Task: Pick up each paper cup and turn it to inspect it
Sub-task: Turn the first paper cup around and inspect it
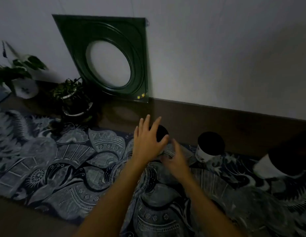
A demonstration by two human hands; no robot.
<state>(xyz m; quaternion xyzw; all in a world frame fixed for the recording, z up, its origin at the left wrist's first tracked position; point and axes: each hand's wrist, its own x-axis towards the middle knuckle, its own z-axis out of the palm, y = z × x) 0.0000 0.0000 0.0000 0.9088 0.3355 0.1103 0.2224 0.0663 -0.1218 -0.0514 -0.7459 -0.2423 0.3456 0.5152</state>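
Note:
Three paper cups stand on a patterned cloth, white outside and dark inside. The nearest cup is partly hidden behind my left hand, which is spread with its fingers apart, the thumb at the cup's rim. My right hand is low at that cup's right side, its fingers curled by the base; in the dim light I cannot tell whether it grips. A second cup stands to the right, and a third cup sits at the far right edge.
A dark green square frame with a round opening leans on the wall behind. Two potted plants stand at the back left. Brown floor runs along the wall.

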